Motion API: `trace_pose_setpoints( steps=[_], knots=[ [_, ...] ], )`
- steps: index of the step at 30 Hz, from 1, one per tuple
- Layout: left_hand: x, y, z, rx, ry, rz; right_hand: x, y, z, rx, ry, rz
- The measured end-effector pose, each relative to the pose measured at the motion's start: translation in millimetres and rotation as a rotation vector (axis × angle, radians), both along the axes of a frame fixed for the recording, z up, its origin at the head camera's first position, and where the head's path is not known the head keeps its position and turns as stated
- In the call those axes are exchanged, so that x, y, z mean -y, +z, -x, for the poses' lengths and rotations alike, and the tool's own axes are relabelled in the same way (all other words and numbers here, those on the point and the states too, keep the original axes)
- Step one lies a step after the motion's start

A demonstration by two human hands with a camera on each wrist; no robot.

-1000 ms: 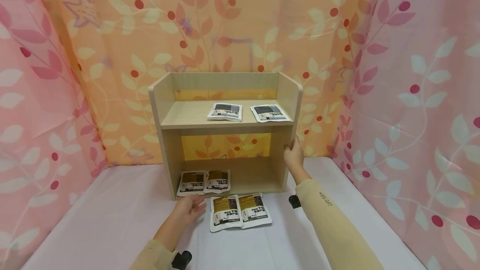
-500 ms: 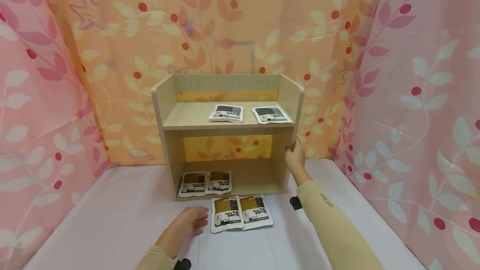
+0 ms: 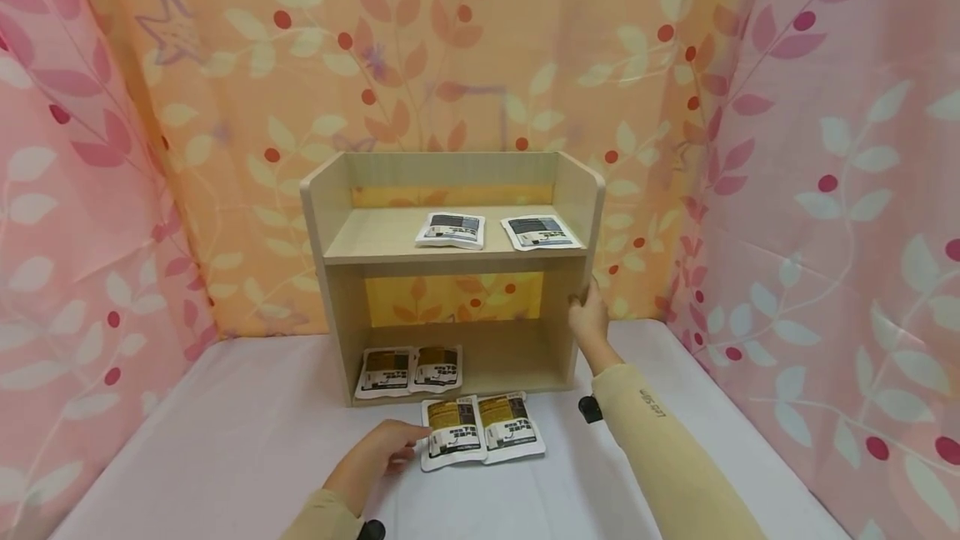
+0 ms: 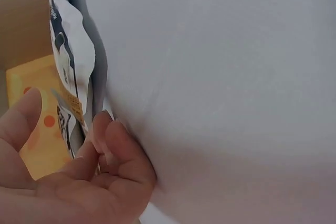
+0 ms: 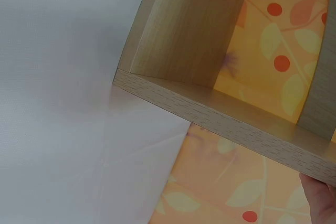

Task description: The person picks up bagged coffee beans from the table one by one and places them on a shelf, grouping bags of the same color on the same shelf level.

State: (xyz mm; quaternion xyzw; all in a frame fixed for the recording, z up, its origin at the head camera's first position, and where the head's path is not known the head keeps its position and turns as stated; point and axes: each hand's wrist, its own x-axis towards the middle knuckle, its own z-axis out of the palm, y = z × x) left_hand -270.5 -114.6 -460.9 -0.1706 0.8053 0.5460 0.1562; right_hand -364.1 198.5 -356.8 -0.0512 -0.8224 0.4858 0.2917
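Observation:
A two-tier wooden shelf stands on the white-covered table. My right hand grips the front edge of its right side panel; the right wrist view catches only a bit of that hand at the panel. Two white pouches with gold-brown labels lie side by side in front of the shelf, the left pouch slightly overlapping the right pouch. My left hand is at the left pouch's left edge. In the left wrist view, its fingertips meet the pouch edge, with the thumb spread apart.
Two more gold-brown pouches, a left one and a right one, lie on the lower level at the left. On the upper level are two blue-grey labelled pouches. Floral curtains surround the table on three sides.
My left hand has moved from beside the shelf's lower left pouches, down and right, to the edge of the left front pouch. My right hand keeps its grip on the shelf.

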Motion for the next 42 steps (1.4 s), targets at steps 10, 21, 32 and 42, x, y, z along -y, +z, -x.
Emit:
trace_pose_setpoints(
  steps=[10, 21, 32, 42],
  knots=[
    [-16.6, -5.3, 3.8, -0.028, -0.016, 0.201, 1.1, -0.3, -1.9, -0.008, 0.006, 0.0],
    [-26.3, 0.5, 0.7, -0.131, -0.03, 0.276, 1.8, 3.8, 0.4, -0.006, 0.017, 0.02],
    [-23.2, -19.0, 8.4, -0.149, 0.008, 0.242, 1.5, 1.6, -0.3, -0.001, 0.026, 0.022],
    [-20.5, -3.3, -12.5, -0.204, 0.071, 0.085, 2.8, 0.7, -0.3, -0.002, 0.024, 0.019]
  ],
)
